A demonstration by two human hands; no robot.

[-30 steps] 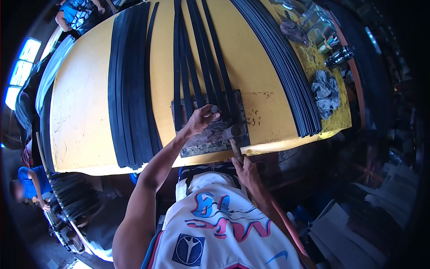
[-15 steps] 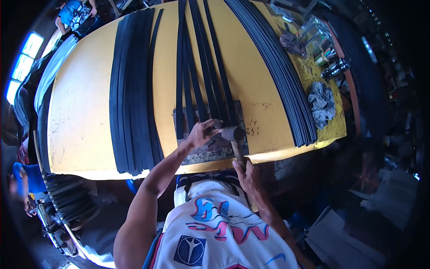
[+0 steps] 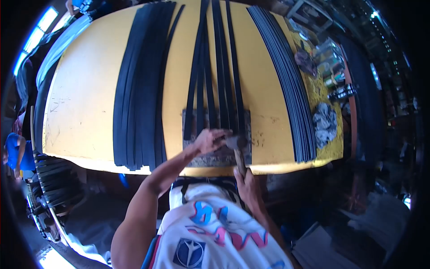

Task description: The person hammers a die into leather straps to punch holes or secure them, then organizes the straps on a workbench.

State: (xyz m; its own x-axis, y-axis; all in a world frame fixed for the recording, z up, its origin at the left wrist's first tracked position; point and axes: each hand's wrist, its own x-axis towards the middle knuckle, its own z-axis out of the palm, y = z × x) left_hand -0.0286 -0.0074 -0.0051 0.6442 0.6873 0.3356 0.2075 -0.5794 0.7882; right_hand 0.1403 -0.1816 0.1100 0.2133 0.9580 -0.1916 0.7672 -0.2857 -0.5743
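Long black strips [image 3: 218,67] run down the yellow table [image 3: 264,89] toward me, their near ends on a dark worn board [image 3: 192,145]. My left hand [image 3: 212,141] is over the board at the strip ends, fingers closed toward the hammer head; what they pinch is too small to make out. My right hand [image 3: 247,181] grips the wooden handle of a hammer [image 3: 238,154]. The hammer head is over the right part of the board, beside my left fingertips.
Wide black strips [image 3: 141,89] lie on the left, a stack of thin strips [image 3: 291,89] on the right. A crumpled cloth [image 3: 324,124] and containers line the right edge. A person in blue [image 3: 20,152] is at the far left, another at the top left.
The view has shifted, so the table's contents appear displaced. The hammer remains in my right hand, its head still beside my left fingers. The person at the top left is now mostly out of frame.
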